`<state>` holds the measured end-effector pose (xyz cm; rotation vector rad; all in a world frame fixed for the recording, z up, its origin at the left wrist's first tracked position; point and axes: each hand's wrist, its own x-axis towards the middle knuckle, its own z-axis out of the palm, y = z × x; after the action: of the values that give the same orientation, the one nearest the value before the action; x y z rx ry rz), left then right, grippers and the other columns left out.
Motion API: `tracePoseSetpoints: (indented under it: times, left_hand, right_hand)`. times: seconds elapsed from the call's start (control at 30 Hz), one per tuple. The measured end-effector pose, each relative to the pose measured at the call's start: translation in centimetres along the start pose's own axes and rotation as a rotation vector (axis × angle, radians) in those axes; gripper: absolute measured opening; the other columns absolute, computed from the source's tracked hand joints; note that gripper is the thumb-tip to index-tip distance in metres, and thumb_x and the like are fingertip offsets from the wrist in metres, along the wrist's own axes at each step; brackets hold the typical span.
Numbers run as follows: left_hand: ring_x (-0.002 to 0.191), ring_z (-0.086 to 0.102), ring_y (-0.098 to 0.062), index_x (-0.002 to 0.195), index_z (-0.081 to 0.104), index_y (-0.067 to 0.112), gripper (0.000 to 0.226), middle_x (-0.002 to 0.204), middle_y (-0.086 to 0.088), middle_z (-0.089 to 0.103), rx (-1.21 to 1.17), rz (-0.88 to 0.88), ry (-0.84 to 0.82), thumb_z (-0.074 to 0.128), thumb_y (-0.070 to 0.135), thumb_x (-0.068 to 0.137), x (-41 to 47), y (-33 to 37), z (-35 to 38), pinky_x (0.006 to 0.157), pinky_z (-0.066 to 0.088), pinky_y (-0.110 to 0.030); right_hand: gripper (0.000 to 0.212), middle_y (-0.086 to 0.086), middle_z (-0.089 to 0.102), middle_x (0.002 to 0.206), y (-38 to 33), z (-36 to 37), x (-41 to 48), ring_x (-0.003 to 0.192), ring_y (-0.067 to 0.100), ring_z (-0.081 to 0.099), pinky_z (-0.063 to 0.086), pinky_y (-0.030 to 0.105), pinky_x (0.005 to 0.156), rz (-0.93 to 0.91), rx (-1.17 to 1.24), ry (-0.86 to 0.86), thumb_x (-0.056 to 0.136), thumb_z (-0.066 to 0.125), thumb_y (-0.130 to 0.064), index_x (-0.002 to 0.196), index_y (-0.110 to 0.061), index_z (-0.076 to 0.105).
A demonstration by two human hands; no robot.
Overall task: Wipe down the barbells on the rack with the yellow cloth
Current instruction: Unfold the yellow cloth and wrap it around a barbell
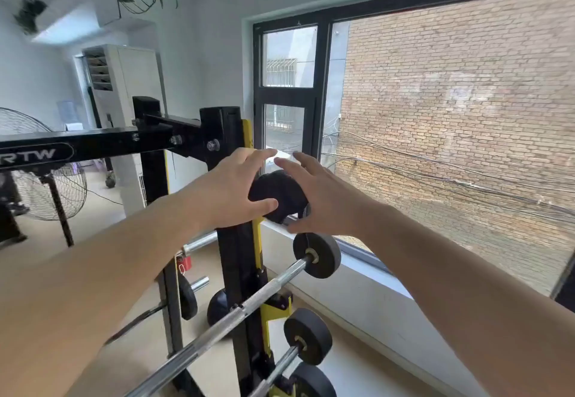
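A black and yellow rack (pixel 238 275) holds several chrome barbells with black end plates, stacked one above another. My left hand (pixel 233 188) and my right hand (pixel 314 197) reach up to the top black plate (pixel 278 193), one on each side. The left thumb touches the plate's front and its fingers spread above it. The right hand's fingers are straight beside the plate. Below it hang a second plate (pixel 317 255) on its knurled bar (pixel 264 298) and a third plate (pixel 308 336). No yellow cloth is in view.
The rack's black crossbar (pixel 62 147) runs off to the left. A large window (pixel 435 123) with a white sill (pixel 357 275) lies close on the right. A standing fan (pixel 46 185) and a tall air conditioner (pixel 124 85) stand at the back left.
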<state>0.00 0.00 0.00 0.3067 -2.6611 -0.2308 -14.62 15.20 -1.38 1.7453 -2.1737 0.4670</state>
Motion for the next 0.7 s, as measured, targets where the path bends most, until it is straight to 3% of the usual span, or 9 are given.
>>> tracePoseSetpoints:
  times: [0.1,0.2,0.27,0.33,0.4,0.53,0.63,0.7]
  left_hand:
    - [0.134,0.039,-0.017,0.152,0.015,0.036,0.088,0.155,0.009,0.022,-0.012,0.01,-0.028,0.071,0.049,0.085,0.2,0.2,0.9,0.106,0.044,-0.035]
    - [0.127,0.042,-0.01,0.151,0.02,0.035,0.09,0.151,0.011,0.027,-0.037,0.048,-0.047,0.077,0.043,0.081,0.2,-0.7,2.4,0.103,0.044,-0.026]
    - [0.125,0.043,-0.009,0.15,0.021,0.037,0.094,0.149,0.012,0.029,-0.079,0.056,-0.059,0.081,0.04,0.078,0.5,-1.4,3.1,0.102,0.044,-0.023]
    - [0.123,0.045,-0.008,0.15,0.023,0.038,0.095,0.145,0.01,0.034,-0.162,0.058,-0.043,0.083,0.035,0.076,0.7,-1.5,3.9,0.103,0.043,-0.022]
    - [0.119,0.049,-0.007,0.147,0.028,0.039,0.09,0.136,0.011,0.043,-0.26,0.061,0.027,0.084,0.027,0.077,0.8,-1.1,4.6,0.104,0.045,-0.026]
    - [0.106,0.058,-0.003,0.137,0.05,0.031,0.059,0.112,0.019,0.057,-0.419,0.038,0.264,0.076,0.018,0.085,1.1,0.1,4.2,0.096,0.049,-0.021]
    - [0.1,0.066,-0.005,0.133,0.056,0.022,0.043,0.109,0.013,0.066,-0.509,0.056,0.348,0.065,0.011,0.093,1.0,0.5,2.6,0.092,0.055,-0.031]
    - [0.096,0.068,-0.007,0.133,0.056,0.02,0.039,0.107,0.011,0.068,-0.592,0.093,0.368,0.06,0.009,0.096,0.4,0.9,1.3,0.086,0.057,-0.029]
  right_hand:
    - [0.07,0.004,0.052,0.144,0.5,0.3,0.0,0.124,0.024,0.055,0.051,0.035,0.101,-0.019,0.039,0.078,0.085,0.077,-0.014,0.147,-0.025,0.045]
    - [0.031,0.001,0.065,0.126,0.9,1.1,0.1,0.111,0.018,0.06,0.049,0.028,0.099,-0.028,0.044,0.141,0.092,0.065,-0.006,0.12,-0.02,0.071]
    - [0.023,-0.001,0.07,0.111,1.0,1.1,0.5,0.096,0.011,0.06,0.051,0.023,0.092,0.021,0.087,0.226,0.095,0.061,-0.006,0.107,-0.019,0.076]
    - [0.023,-0.009,0.071,0.098,0.7,0.5,1.0,0.082,0.0,0.057,0.042,0.005,0.081,0.135,0.183,0.301,0.096,0.061,-0.008,0.103,-0.021,0.078]
    - [0.025,-0.019,0.067,0.088,0.1,-0.3,1.5,0.078,-0.008,0.056,0.036,-0.002,0.074,0.204,0.285,0.358,0.095,0.062,-0.008,0.097,-0.027,0.078]
    - [0.03,-0.027,0.067,0.083,-1.1,-2.2,2.0,0.084,-0.007,0.061,0.045,0.008,0.079,0.188,0.439,0.479,0.092,0.066,-0.009,0.084,-0.037,0.072]
    - [0.031,-0.019,0.071,0.088,-2.4,-3.9,1.5,0.089,0.002,0.066,0.055,0.022,0.085,0.134,0.552,0.567,0.092,0.067,-0.008,0.083,-0.037,0.071]
    - [0.033,-0.012,0.073,0.091,-3.1,-4.9,0.9,0.092,0.009,0.068,0.059,0.031,0.084,0.111,0.636,0.633,0.091,0.068,-0.006,0.083,-0.038,0.07]
